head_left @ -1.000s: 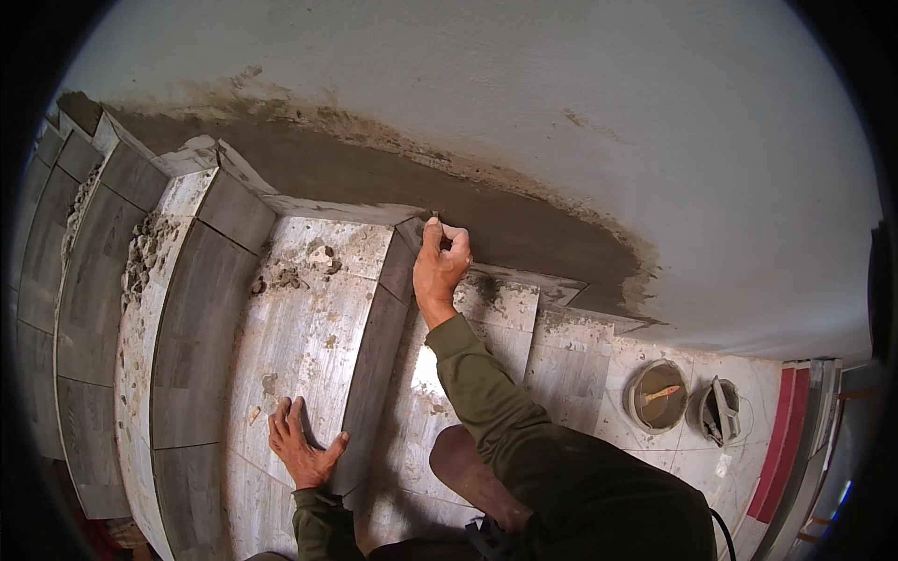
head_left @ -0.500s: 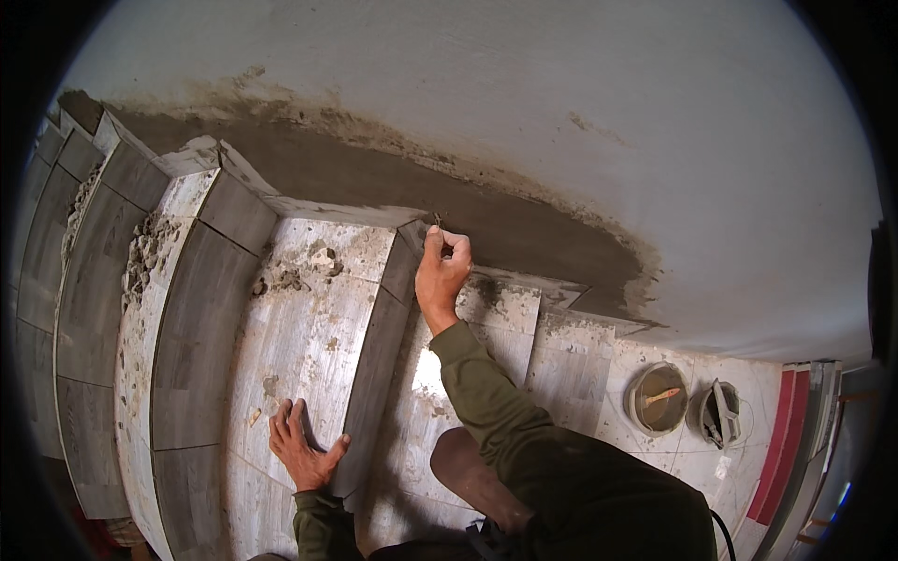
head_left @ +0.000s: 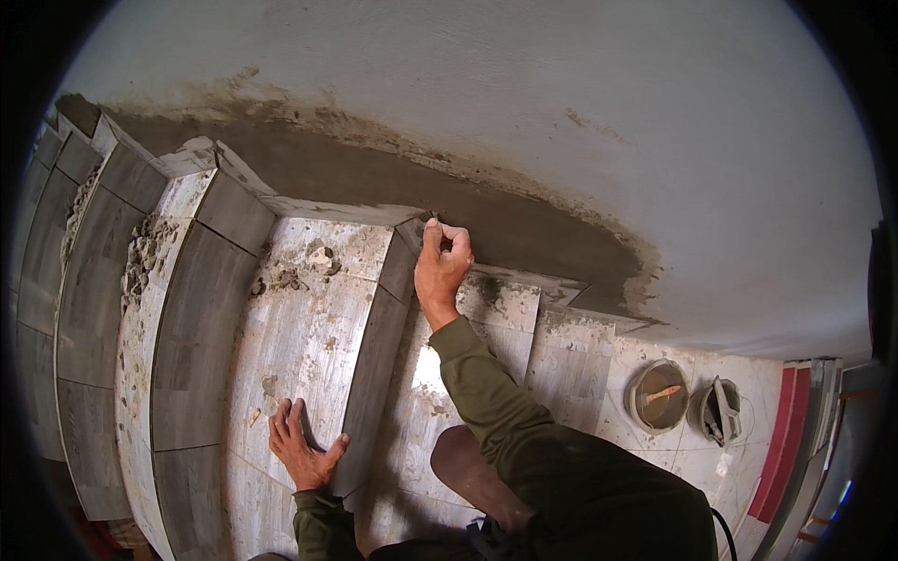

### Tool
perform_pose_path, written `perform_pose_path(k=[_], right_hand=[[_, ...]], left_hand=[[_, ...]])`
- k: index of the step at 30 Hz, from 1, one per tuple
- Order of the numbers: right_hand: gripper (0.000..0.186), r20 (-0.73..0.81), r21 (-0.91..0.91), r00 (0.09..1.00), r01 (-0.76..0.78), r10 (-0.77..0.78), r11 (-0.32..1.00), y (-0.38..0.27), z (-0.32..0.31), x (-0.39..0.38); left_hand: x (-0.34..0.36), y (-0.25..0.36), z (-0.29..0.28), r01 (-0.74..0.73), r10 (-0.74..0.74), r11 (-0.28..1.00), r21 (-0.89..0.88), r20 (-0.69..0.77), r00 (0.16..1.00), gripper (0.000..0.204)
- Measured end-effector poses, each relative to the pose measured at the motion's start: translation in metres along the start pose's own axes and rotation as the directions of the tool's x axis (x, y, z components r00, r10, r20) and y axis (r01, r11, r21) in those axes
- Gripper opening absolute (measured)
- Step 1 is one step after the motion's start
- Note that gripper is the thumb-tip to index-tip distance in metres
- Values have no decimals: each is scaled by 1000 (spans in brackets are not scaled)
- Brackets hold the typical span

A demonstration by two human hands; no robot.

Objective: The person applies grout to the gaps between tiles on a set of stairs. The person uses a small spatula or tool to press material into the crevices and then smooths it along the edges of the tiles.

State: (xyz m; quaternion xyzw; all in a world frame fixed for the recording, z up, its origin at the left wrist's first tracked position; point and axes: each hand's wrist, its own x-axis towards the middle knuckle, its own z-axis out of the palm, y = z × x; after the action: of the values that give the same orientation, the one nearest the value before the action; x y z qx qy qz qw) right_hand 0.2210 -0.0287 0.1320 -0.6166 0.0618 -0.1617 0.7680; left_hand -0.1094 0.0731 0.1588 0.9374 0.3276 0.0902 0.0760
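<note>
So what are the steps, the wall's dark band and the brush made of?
Steps: probably glazed, wood-look tile, given the sheen and straight joints.
Dark band: seemingly cement render, matte grey-brown with ragged edges.
Brush: orange handle, perhaps wood or plastic; too small to tell.

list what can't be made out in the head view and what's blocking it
Head view, the small thing in the right hand's grip: mostly hidden by the fingers, its tip too small to identify.
Head view, the palm of the left hand: hidden by the hand's own back.
Head view, the bottom of the rightmost bucket: hidden by items lying in it.
Head view, far-left steps: cut off by the dark fisheye rim.
</note>
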Motion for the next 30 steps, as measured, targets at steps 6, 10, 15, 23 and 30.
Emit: perform_pose_path(k=[6,10,15,23,30], right_hand=[[28,-20,-17,1000,-6,6,1000,9,0,-1],[28,-5,-3,999,-37,37,999,13,-3,-3],[27,-22,-7,999,-34,34,999,15,-2,-4],[24,13,-50,999,45,-44,998,6,-6,-4],[22,29,-7,999,43,-43,999,-1,-3,2]], left_hand=[[0,-1,1,3,-3,1000,-1,7,1000,93],[0,0,0,8,-8,1000,1,13,1000,93],[0,1,-1,0,0,1000,-17,0,1000,94],[0,2,-2,6,-6,1000,-9,3,1000,93],[0,5,-4,7,-7,1000,-7,10,1000,92]])
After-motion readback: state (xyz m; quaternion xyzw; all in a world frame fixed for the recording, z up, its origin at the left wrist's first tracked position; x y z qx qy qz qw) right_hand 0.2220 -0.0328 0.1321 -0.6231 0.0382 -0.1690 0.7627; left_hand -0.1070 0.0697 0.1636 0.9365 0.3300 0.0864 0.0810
